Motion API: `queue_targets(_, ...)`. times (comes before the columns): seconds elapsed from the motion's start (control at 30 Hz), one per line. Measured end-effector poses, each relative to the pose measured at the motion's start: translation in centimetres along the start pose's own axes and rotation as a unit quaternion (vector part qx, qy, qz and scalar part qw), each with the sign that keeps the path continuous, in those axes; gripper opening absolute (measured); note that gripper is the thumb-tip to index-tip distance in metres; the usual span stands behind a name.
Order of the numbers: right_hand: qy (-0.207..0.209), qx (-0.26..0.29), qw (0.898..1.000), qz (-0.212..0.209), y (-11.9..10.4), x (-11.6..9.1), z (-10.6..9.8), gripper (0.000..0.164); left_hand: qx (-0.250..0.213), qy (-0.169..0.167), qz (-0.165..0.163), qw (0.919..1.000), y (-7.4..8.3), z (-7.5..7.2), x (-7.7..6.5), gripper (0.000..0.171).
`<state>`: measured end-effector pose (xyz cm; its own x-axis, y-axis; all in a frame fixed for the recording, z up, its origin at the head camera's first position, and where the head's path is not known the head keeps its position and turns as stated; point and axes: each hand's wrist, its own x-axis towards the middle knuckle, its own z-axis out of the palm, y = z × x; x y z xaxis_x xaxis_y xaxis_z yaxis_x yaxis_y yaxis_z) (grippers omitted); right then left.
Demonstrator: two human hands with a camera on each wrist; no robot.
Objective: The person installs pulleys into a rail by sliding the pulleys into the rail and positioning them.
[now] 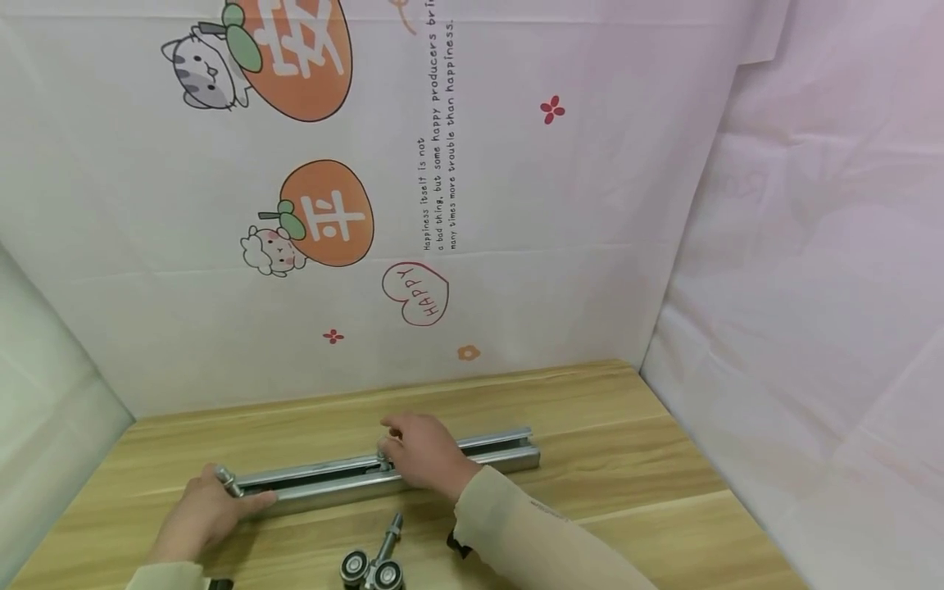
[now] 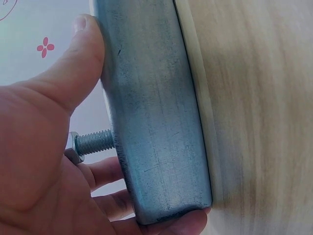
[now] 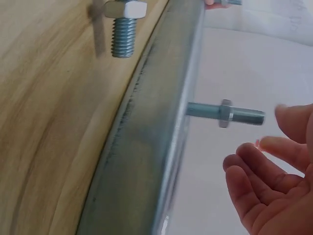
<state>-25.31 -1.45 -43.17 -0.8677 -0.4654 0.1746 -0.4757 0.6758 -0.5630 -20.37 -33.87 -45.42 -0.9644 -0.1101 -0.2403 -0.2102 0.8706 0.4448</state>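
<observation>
A galvanized steel channel rail [image 1: 332, 492] lies on the wooden table, its slotted side up. My left hand [image 1: 209, 510] grips the rail's left end, thumb along one edge and fingers round the end. Beside that hand a threaded bolt with a nut [image 1: 227, 480] sticks up from the slot. Near the rail's middle stands another bolt with a nut [image 3: 226, 113]. My right hand [image 1: 426, 452] is beside this bolt, fingers loosely bent; the right wrist view shows a gap between fingertips and bolt. Whatever holds the bolts inside the rail is hidden.
A wheeled trolley [image 1: 374, 567] with a bolt and nut lies on the wooden table [image 1: 627, 459], in front of the rail. Behind the table rises a white printed cloth [image 1: 516, 205], with more white cloth [image 1: 811, 287] at the right.
</observation>
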Motion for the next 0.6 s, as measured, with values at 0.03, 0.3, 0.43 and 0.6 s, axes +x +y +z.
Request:
queue_targets(0.03, 0.005, 0.009, 1.0, -0.001, 0.0, -0.2, -0.2, 0.036, -0.001, 0.001, 0.0, 1.0, 0.0, 0.0, 0.0, 0.125)
queue_targets(0.3, 0.05, 0.058, 0.996, -0.055, 0.3, -2.3, -1.9, 0.027, -0.005, 0.003, -0.002, 1.0, -0.1, 0.1, 0.0, 0.124)
queue_targets(0.43, 0.013, 0.093, 0.994, -0.062, 0.3, -3.4, -2.2, 0.033, -0.008, 0.003, -0.001, 1.0, 0.0, 0.0, 0.0, 0.122)
queue_targets(0.6, -0.054, 0.108, 0.992, -0.039, 0.4, -4.5, -1.8, 0.048, -0.008, 0.002, 0.0, 1.0, 0.0, -0.1, 0.0, 0.117)
